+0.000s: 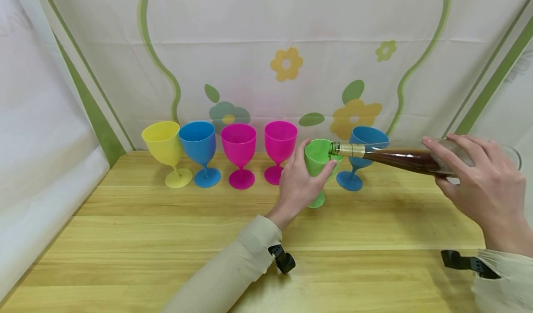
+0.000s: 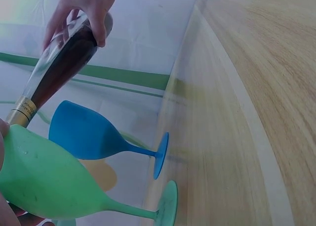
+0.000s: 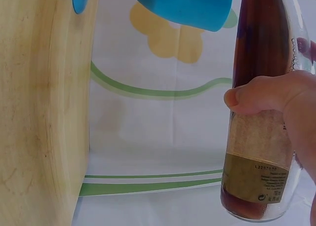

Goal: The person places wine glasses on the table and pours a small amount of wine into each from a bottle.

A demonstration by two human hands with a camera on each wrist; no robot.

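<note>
Item one: green goblet (image 1: 317, 158), standing on the wooden table (image 1: 166, 239) in front of the row, tilted a little. My left hand (image 1: 297, 183) holds it, fingers and thumb curled round the bowl.

Item two: glass bottle (image 1: 399, 158) of dark brown liquid, lying nearly level, its gold-foiled neck resting at the green goblet's rim. My right hand (image 1: 479, 188) grips the bottle's body, fingers wrapped over the top and thumb beneath.

Item three: blue goblet (image 1: 360, 153), just behind the bottle neck, upright.

Item four: remaining row against the flowered backdrop, left to right: yellow goblet (image 1: 164, 146), tilted; second blue goblet (image 1: 200, 148); two pink goblets (image 1: 239, 151), upright, near one another.
</note>
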